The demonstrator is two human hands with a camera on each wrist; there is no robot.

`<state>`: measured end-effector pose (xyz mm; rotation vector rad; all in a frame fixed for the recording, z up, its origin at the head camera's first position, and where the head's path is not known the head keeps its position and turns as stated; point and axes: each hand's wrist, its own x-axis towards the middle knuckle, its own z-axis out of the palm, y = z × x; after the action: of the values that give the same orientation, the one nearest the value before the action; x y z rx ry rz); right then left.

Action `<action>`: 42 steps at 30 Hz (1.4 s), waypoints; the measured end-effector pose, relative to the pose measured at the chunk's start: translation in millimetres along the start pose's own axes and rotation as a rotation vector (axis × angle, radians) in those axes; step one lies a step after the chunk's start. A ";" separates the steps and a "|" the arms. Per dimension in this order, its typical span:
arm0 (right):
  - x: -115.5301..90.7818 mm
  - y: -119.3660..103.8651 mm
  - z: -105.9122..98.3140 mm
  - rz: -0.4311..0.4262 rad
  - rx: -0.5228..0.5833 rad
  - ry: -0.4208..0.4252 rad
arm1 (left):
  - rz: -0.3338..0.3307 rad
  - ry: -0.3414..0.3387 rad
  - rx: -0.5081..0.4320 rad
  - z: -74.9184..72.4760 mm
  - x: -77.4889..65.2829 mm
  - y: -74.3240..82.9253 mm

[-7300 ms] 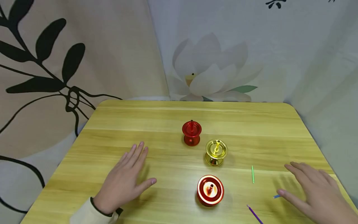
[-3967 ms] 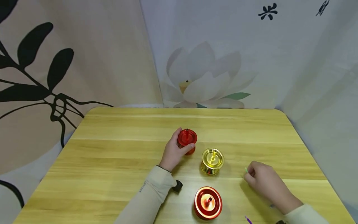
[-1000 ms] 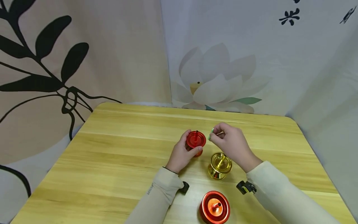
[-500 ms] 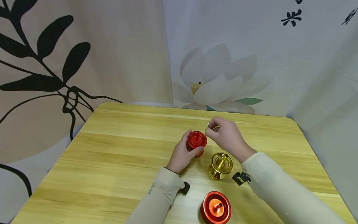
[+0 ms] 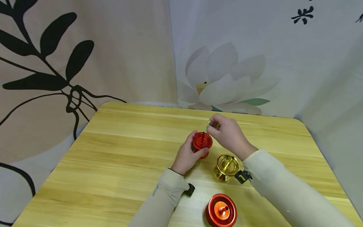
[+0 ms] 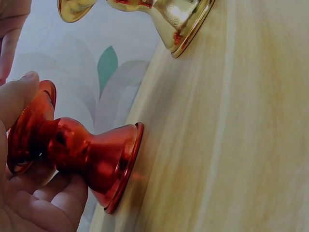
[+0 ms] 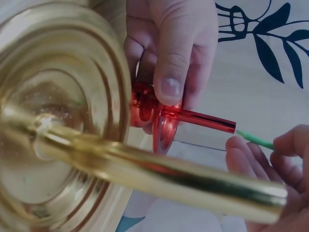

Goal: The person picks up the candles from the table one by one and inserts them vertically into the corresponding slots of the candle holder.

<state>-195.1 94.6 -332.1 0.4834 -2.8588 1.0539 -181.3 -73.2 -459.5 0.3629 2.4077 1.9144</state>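
Observation:
My left hand [image 5: 185, 157] grips the red metal candle holder [image 5: 202, 142] around its cup and stem; its base is at the tabletop. The holder's slim red tube [image 7: 203, 119] points up from the dish. Between thumb and fingertips, my right hand [image 5: 228, 135] pinches a thin green candle [image 7: 258, 140]. The candle's lower tip is at the mouth of the tube; I cannot tell whether it is inside. Just below my right wrist stands a gold candle holder [image 5: 227, 165], large in the foreground of the right wrist view.
A second red candle holder [image 5: 221, 210] stands near the front of the wooden table [image 5: 113, 164]. Behind the table hangs a pale curtain [image 5: 127, 56] with printed leaves and a lotus.
My left hand reached the far red holder and took hold of it. My right hand picked up the green candle from the table's right, carried it left and brought it to the holder's tube.

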 end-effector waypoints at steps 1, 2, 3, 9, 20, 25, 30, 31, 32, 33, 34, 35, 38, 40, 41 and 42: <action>0.2 0.5 0.5 -0.005 -0.005 -0.001 | 0.003 0.002 0.007 0.1 0.0 -0.4; 0.5 1.0 1.0 -0.008 -0.011 -0.001 | 0.006 0.002 0.012 0.3 0.1 -0.9; 0.6 1.6 1.4 -0.011 -0.016 -0.002 | 0.010 0.004 0.010 0.5 0.3 -1.8; -0.2 3.4 4.2 -0.018 -0.027 -0.021 | 0.009 0.003 -0.015 0.6 -1.7 1.7; 3.2 1.5 9.5 -0.039 -0.066 -0.052 | 0.003 -0.005 -0.001 0.4 -1.2 -0.2; 4.2 3.1 12.4 -0.029 -0.105 -0.089 | -0.004 -0.003 -0.004 0.7 -0.9 0.2; 3.5 5.9 14.3 -0.025 -0.137 -0.128 | -0.007 -0.003 -0.014 1.3 -1.6 1.7; 3.5 6.4 14.3 -0.025 -0.139 -0.134 | -0.009 -0.004 -0.018 1.4 -1.8 1.9; 3.5 6.6 13.9 -0.025 -0.139 -0.139 | -0.009 -0.004 -0.022 1.7 -1.9 2.0; 3.5 6.6 13.5 -0.020 -0.138 -0.147 | -0.010 -0.004 -0.026 1.8 -2.1 2.1; 3.6 6.8 13.0 -0.013 -0.136 -0.154 | -0.011 -0.003 -0.029 2.2 -1.9 1.8; 3.5 6.5 12.3 -0.009 -0.137 -0.160 | -0.011 -0.002 -0.031 2.2 -2.2 2.0; 3.1 6.0 10.1 0.009 -0.134 -0.175 | -0.009 -0.002 -0.038 2.3 -1.8 1.2; 2.4 6.4 9.0 0.016 -0.128 -0.178 | -0.007 -0.002 -0.037 2.2 -1.3 0.3; 1.8 6.8 8.4 0.018 -0.124 -0.180 | -0.007 -0.002 -0.033 1.9 -1.4 0.3; 1.0 7.6 7.8 0.020 -0.117 -0.182 | -0.008 -0.002 -0.029 1.8 -1.3 -0.2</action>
<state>-197.9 94.9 -342.6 0.5707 -3.0678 0.8807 -179.8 -71.9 -460.3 0.3535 2.3735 1.9427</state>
